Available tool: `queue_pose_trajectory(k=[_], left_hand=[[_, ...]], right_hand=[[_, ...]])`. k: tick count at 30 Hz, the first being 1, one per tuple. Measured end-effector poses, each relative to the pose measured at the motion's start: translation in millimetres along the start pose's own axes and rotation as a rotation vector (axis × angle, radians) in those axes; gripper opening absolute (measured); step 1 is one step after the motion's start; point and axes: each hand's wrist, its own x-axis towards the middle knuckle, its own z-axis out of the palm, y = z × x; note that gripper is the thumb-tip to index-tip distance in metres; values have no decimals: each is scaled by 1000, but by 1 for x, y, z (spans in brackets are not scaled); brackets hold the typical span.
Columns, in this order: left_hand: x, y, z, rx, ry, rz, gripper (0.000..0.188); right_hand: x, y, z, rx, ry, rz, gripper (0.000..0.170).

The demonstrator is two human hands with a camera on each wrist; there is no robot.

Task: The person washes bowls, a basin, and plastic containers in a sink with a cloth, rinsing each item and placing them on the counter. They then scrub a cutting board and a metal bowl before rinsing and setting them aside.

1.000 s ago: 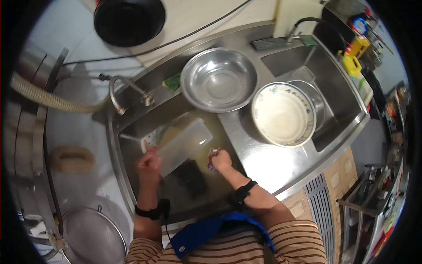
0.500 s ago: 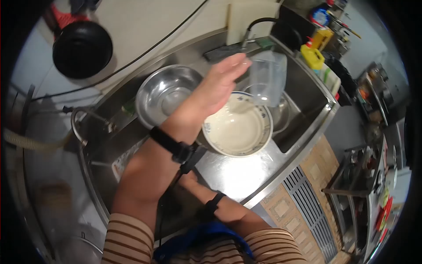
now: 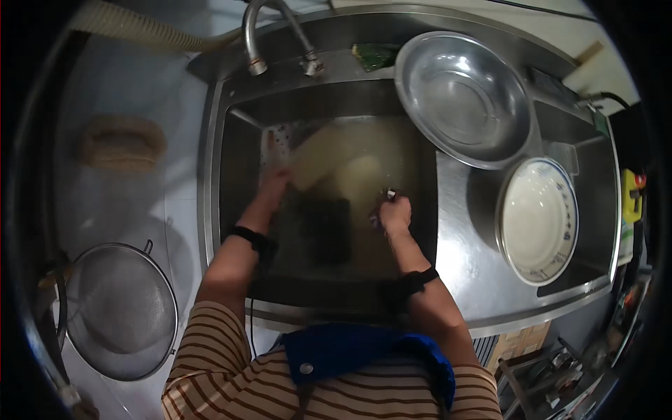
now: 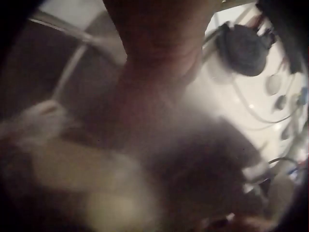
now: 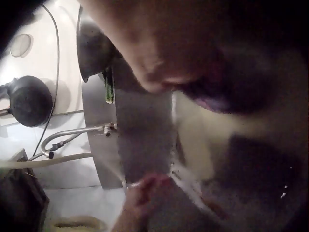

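Observation:
My left hand (image 3: 275, 187), blurred by motion, reaches into the left sink basin (image 3: 238, 150) at the water, its fingers near a white perforated piece (image 3: 274, 143). Nothing shows in its grasp. Toward the basin's right side, my right hand (image 3: 397, 211) grips a small purple and white wad (image 3: 376, 218); in the right wrist view the purple wad (image 5: 215, 104) sits under curled fingers. Cloudy water covers pale flat pieces (image 3: 325, 157) and a dark rectangular shape (image 3: 323, 231) between the hands.
A steel basin (image 3: 465, 98) overlaps the sink's back right corner. On the ledge beyond stands a patterned white bowl (image 3: 539, 220), beside the right basin with a translucent container (image 3: 563, 157). The faucet (image 3: 252, 52) arches behind; a strainer (image 3: 122, 308) lies at left.
My left hand lifted a translucent container from the water, carried it over to the right basin, and is back at the left basin without it. The right hand keeps the purple wad.

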Motion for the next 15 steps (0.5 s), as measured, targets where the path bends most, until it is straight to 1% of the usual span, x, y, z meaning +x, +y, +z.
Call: queue_pose_trajectory(k=[1,2,3,4,5,7,8,10,11,12,13,15], left_hand=[[0,-59,-13,171,60,2,43],[-9,-85,-16,253,117,48,45],[-18,-110,-19,338,178,90,47],[-21,-116,-16,510,64,41,51],[-22,-117,-9,680,-56,-8,56],[-24,-122,12,1011,-326,-113,65],[-25,-122,24,1172,-472,-163,70],[-20,-100,50,1322,-630,-212,74],[-18,-68,61,1204,-485,-398,77],[-21,-55,68,1140,-419,-498,78],[-25,-42,74,1075,-345,-592,80],[-28,-37,81,1173,51,-323,72]], right_hand=[[0,-21,-11,37,-110,99,28],[9,-21,0,26,-127,101,28],[23,-13,12,-117,-24,37,31],[34,-9,22,-256,83,-31,34],[40,-8,27,-262,76,-34,34],[41,2,40,-365,18,-43,52],[41,13,54,-374,10,-33,52],[39,39,83,-656,-208,-2,59],[23,32,81,-784,-135,-120,56],[31,55,95,-791,-147,-115,56],[47,93,118,-690,-147,-143,59],[57,91,115,-584,-134,-172,62]])
